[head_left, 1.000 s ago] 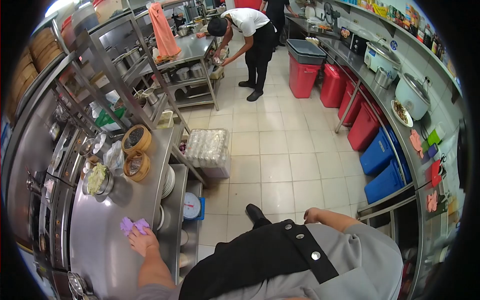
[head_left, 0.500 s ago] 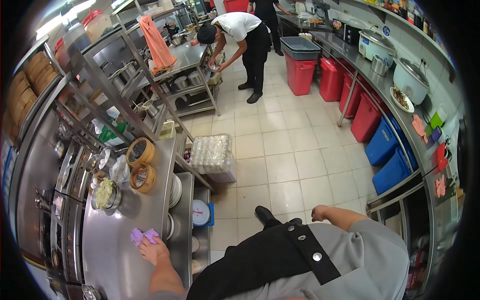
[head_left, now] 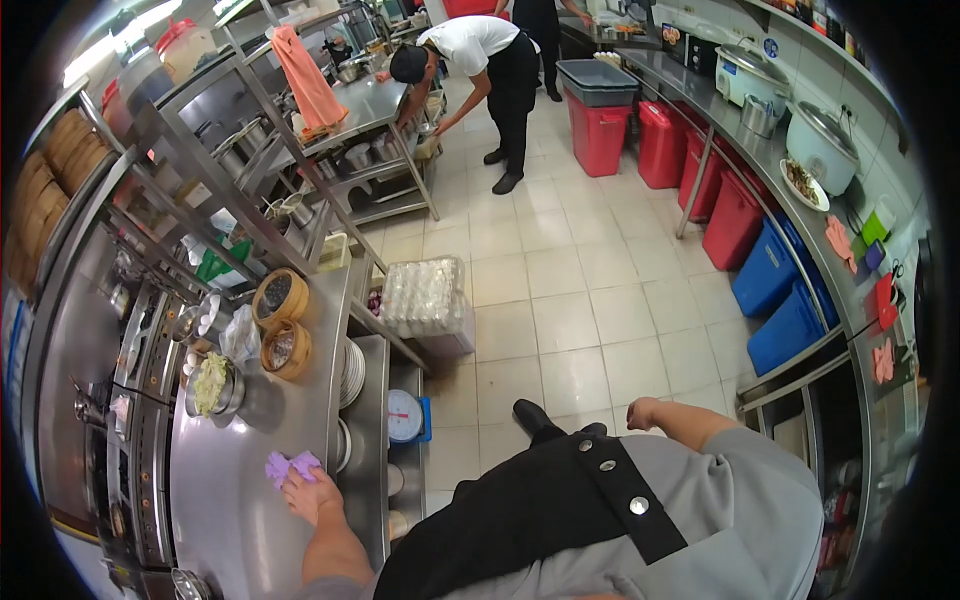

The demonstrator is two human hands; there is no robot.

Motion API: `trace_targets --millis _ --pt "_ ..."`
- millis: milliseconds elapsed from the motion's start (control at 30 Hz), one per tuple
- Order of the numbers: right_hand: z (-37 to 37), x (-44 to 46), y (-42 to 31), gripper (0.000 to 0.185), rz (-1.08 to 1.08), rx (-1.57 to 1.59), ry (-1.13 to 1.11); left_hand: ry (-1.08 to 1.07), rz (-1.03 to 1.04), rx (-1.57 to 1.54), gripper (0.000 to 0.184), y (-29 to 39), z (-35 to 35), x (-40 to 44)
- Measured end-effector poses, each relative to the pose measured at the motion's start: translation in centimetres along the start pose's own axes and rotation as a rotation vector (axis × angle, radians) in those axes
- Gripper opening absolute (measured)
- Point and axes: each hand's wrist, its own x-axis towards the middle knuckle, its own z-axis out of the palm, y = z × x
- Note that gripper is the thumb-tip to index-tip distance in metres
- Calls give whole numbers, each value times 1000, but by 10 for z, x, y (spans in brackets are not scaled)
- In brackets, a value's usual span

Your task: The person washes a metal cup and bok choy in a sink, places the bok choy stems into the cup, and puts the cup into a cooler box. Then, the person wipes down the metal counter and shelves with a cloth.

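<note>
My left hand (head_left: 312,492) presses a crumpled purple cloth (head_left: 291,467) onto the steel counter (head_left: 240,520), its fingers gathered over the fabric. Further along this counter, a metal bowl (head_left: 232,395) holds shredded pale green leaves (head_left: 210,384). Beside the bowl are two round bamboo steamers, the nearer one (head_left: 287,350) and the farther one (head_left: 281,298), plus a clear plastic bag (head_left: 240,335). On the other side of my body, my right hand (head_left: 645,413) hangs over the tiled floor with curled fingers. Nothing shows in it, and it touches no object.
Below the counter are stacked plates (head_left: 352,375) and a dial scale (head_left: 404,415). Egg trays (head_left: 425,300) stand on the floor at its far end. A co-worker (head_left: 490,90) bends at a farther table. Red bins (head_left: 600,130) and blue bins (head_left: 790,330) line the right side.
The view has shifted slightly. My left hand stays on the purple cloth with little visible movement. The bent co-worker's hands have moved lower by the farther table's shelf.
</note>
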Motion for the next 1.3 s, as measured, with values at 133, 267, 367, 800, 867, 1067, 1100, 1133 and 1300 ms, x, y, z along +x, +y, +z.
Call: trace_targets --millis 133,267,367,800,867,1067,1100,1133,1300 --pt "5 -1 0 38 1 13 16 -41 -15 8 53 2 -6 -1" --pt "12 3 -3 37 -17 -8 18 10 5 1 53 -1 1 -1" --pt "16 1 -5 36 -31 45 36 26 4 0 52 -1 5 1" --pt "-1 -5 3 35 53 -17 -36 47 11 -10 52 -2 8 1" --pt "4 -2 7 36 11 -50 -15 35 7 -7 53 -2 6 1" --pt "12 6 12 34 -36 -49 30 -28 -8 -2 53 2 -5 0" --pt "15 14 13 33 -29 -66 -11 -32 -10 9 53 2 -5 -1" --pt "12 8 7 33 -21 -43 -20 -36 -14 19 54 2 -5 -1" --pt "23 17 7 34 -48 18 -4 -19 -22 16 54 0 0 1"
